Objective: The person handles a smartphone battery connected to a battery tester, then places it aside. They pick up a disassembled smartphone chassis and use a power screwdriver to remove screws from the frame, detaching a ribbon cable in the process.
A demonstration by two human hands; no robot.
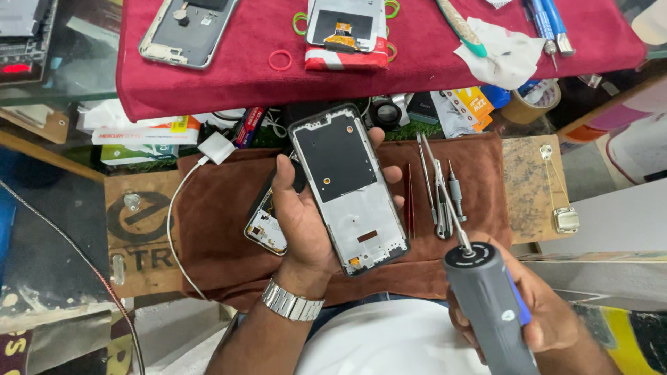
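My left hand (pixel 300 215) grips an opened phone frame (pixel 347 187), grey and black inside, holding it tilted above a brown cloth (pixel 222 236). A metal watch sits on that wrist. My right hand (pixel 549 319) holds a grey electric screwdriver (pixel 486 305) at lower right, its thin bit pointing up and left, apart from the phone frame. Under my left hand a second phone part (pixel 265 226) with exposed circuitry lies on the cloth.
Tweezers and small tools (pixel 439 194) lie on the cloth to the right. A red cloth (pixel 243 76) at the top carries two more phone bodies, rubber rings, screwdrivers and a tissue. A white charger with cable (pixel 215 147) lies left. Boxes and tape sit between the cloths.
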